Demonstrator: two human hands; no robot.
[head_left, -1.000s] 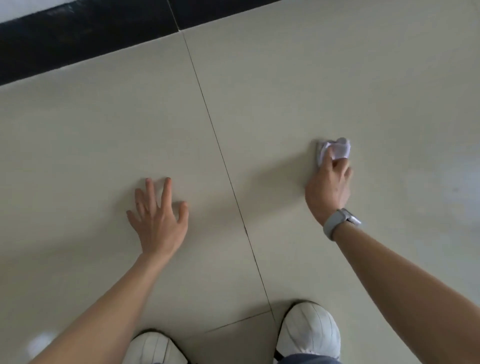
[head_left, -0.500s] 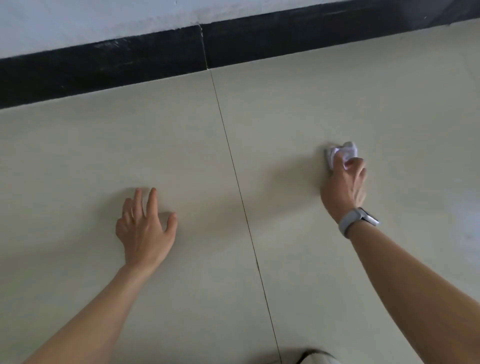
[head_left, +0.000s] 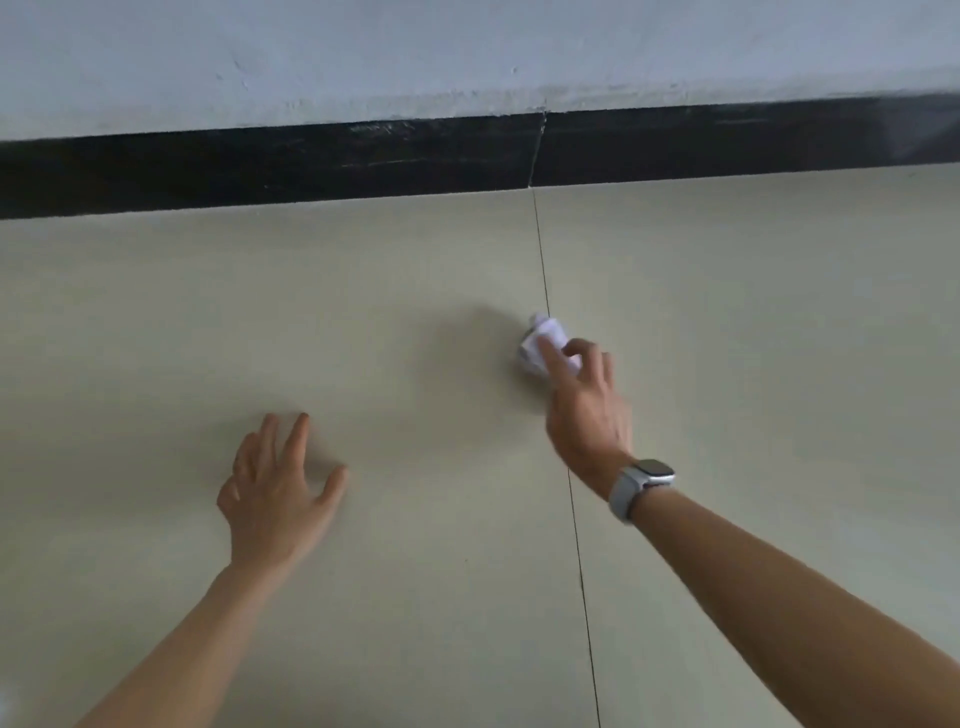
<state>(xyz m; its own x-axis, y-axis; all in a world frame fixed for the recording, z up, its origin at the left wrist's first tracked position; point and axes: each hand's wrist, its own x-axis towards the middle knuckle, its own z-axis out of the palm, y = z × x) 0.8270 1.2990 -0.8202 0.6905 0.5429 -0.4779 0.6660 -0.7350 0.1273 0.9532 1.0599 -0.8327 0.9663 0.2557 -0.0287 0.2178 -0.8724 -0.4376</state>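
A crumpled white tissue (head_left: 541, 339) lies on the beige floor tiles (head_left: 753, 322), right at the thin dark grout line (head_left: 575, 525). My right hand (head_left: 587, 410) holds the tissue against the floor, with the index finger laid over it and the other fingers curled at its near side. A grey watch (head_left: 641, 486) sits on that wrist. My left hand (head_left: 275, 493) rests on the tile further left and nearer to me, fingers spread and straight, holding nothing.
A black skirting band (head_left: 311, 166) runs along the foot of a white wall (head_left: 467, 52) at the far edge of the floor. Beige tile stretches to both sides of the hands.
My right hand has slid the tissue leftward, from the right-hand tile onto the grout line. The view has tilted up: the wall shows and the white shoes have left the frame.
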